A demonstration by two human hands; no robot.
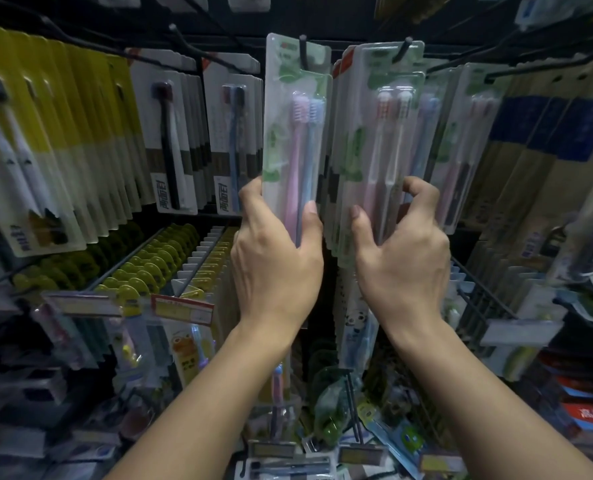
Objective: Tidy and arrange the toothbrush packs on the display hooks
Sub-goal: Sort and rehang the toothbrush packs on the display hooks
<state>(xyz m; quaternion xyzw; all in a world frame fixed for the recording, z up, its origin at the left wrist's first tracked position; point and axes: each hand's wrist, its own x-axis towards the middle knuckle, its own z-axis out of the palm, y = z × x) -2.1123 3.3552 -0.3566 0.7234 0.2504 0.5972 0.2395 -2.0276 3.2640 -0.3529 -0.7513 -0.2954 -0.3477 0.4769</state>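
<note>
A clear pack with a pink and a blue toothbrush (pixel 300 133) hangs on a black hook (pixel 303 51) at the centre. My left hand (pixel 276 258) grips its lower end, thumb on the front. To its right a stack of similar green-printed packs (pixel 386 133) hangs on a second hook (pixel 403 49). My right hand (pixel 400 261) pinches the bottom of that stack, thumb in front and fingers curled behind it.
Yellow-carded packs (pixel 63 133) and white packs with dark brushes (pixel 170 140) hang at the left. Blue-and-cream packs (pixel 547 150) fill the right. Lower hooks carry price tags (pixel 182 308) and children's brush packs (pixel 355 327); hook ends stick out toward me.
</note>
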